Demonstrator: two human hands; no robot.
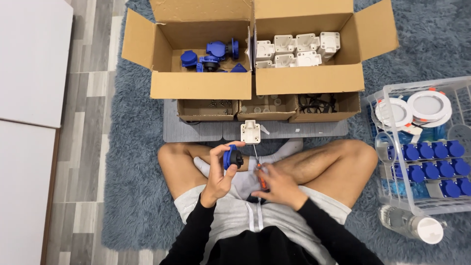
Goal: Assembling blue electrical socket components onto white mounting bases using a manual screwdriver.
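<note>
I sit cross-legged on a blue-grey rug. My left hand (219,172) is raised over my lap and holds a blue socket part with a black core (232,158) between thumb and fingers. My right hand (278,185) rests on my lap, gripping a screwdriver with an orange handle (261,177); its thin shaft points up toward a white square box (250,131) lying on the grey mat (196,131) in front of my legs.
A cardboard box of blue parts (211,56) and another of white boxes (299,49) stand ahead, with three small trays (267,108) in front. A clear crate (427,147) at right holds blue sockets and round white lamps. A bottle (409,225) lies beside it.
</note>
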